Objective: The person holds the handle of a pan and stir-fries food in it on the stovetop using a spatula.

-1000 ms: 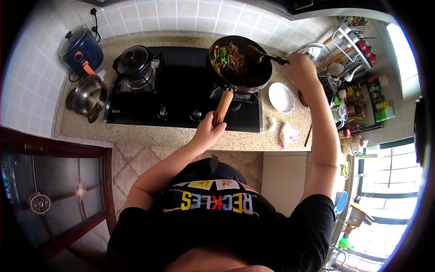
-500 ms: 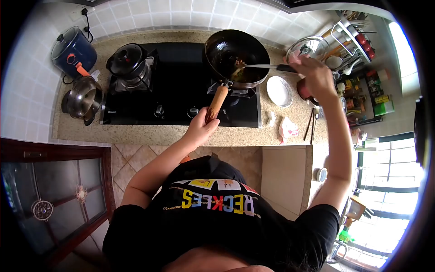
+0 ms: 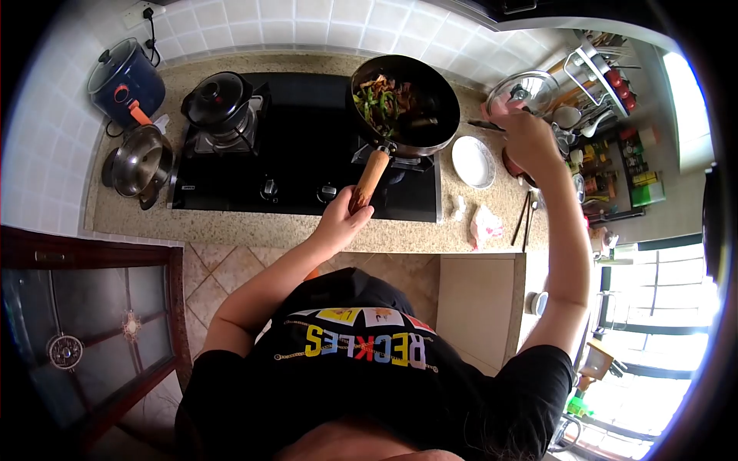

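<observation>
My left hand (image 3: 344,223) is wrapped round the wooden handle of a dark wok (image 3: 434,92) on the right side of the stove. Green strips and brownish pieces of food (image 3: 384,101) lie against the wok's left inner wall. To the right, my right hand (image 3: 530,138) is closed on a spatula (image 3: 486,125); its black handle sticks out leftward past the wok's rim. The spatula's shaft and blade are hard to make out against the dark wok. A white plate (image 3: 473,162) sits on the counter just below the spatula handle.
A lidded black pot (image 3: 217,100) stands on the left burner. Beside it are a steel pan (image 3: 143,163) and a blue cooker (image 3: 127,84). Chopsticks (image 3: 522,219) and a crumpled plastic bag (image 3: 485,227) lie at the counter's right. A glass lid (image 3: 530,91) leans near the utensil rack.
The food now shows spread along the wok's left wall, where mostly dark metal showed before. My right hand has moved slightly down with the spatula. My left hand keeps its hold.
</observation>
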The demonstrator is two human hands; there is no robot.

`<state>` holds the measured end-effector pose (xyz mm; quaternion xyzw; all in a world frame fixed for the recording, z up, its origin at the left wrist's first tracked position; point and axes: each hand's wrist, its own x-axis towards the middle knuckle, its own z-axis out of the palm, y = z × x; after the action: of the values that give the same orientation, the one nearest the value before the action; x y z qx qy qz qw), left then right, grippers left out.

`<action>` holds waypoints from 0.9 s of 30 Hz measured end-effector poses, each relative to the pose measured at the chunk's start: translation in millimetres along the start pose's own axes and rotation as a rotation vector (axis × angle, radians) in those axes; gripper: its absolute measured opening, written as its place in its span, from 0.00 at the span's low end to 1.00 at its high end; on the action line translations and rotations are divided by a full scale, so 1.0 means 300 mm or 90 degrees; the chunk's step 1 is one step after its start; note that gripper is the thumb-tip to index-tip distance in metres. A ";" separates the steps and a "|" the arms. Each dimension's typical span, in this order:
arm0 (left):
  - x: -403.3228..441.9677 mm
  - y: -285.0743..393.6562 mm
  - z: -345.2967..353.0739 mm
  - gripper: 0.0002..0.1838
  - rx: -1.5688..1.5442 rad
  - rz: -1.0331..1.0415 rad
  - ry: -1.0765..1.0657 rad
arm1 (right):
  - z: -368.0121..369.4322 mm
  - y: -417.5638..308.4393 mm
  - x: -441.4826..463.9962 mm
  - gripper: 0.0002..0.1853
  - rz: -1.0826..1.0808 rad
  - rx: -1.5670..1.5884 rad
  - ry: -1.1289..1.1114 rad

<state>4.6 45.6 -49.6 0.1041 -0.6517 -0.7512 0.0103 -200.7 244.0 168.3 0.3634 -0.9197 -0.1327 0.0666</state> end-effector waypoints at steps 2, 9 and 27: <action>0.000 -0.004 0.003 0.17 0.011 0.000 0.016 | -0.090 -0.017 -0.036 0.17 -0.056 0.075 -0.017; -0.011 0.023 -0.003 0.19 0.022 0.002 0.007 | 0.197 -0.169 0.053 0.04 -0.071 0.003 0.045; 0.000 0.052 -0.029 0.21 0.235 -0.020 0.043 | 0.307 -0.013 0.210 0.16 0.033 0.313 0.054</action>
<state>4.2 34.7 -35.5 0.1399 -0.7761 -0.6149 0.0012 -264.1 216.0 80.8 0.3505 -0.9296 0.1121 0.0182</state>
